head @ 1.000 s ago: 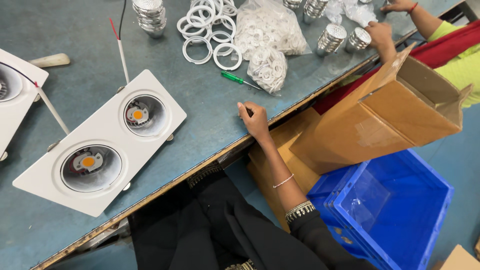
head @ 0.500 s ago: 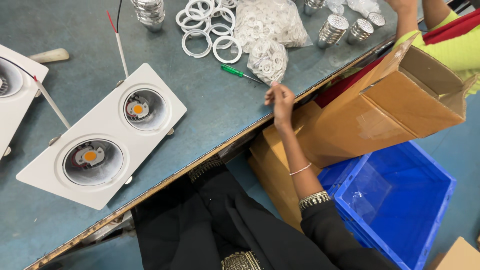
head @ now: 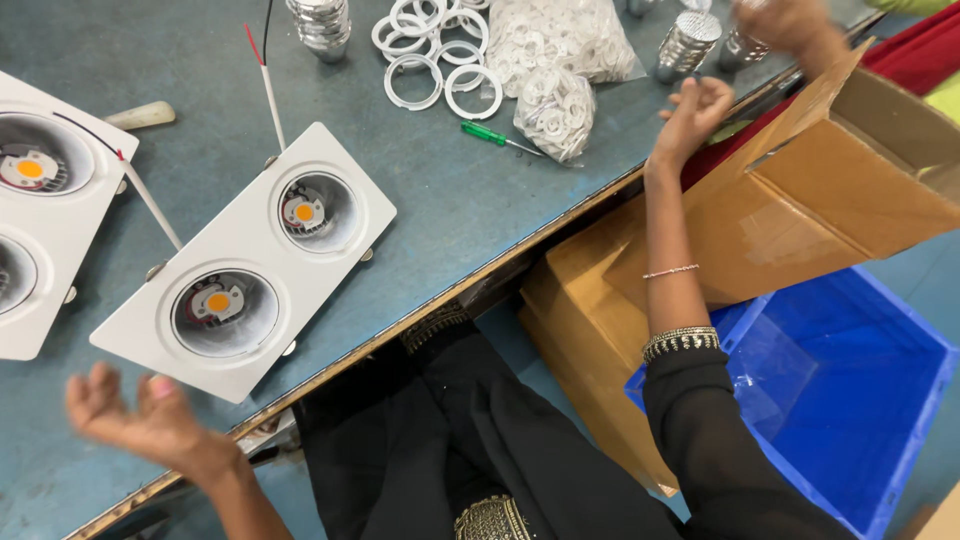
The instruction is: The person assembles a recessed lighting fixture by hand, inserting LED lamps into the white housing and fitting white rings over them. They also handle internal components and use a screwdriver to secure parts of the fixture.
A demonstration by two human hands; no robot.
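My right hand (head: 693, 112) is raised over the table's right edge, fingers curled and holding nothing, close to two silver heat sinks (head: 686, 42). My left hand (head: 135, 418) hovers low at the near table edge, fingers spread and empty, just below a white twin downlight housing (head: 250, 260). A second white housing (head: 40, 210) lies at the far left. A green screwdriver (head: 487, 134) lies beside a bag of white rings (head: 553, 108).
Loose white rings (head: 435, 50) and a larger ring bag (head: 560, 35) lie at the back. Another person's hand (head: 790, 25) reaches in at top right. Tilted cardboard boxes (head: 830, 190) and a blue plastic crate (head: 850, 400) stand right of the table.
My right hand has moved right and away along the table edge, past the screwdriver toward the heat sinks. My left hand has come into view at the bottom left.
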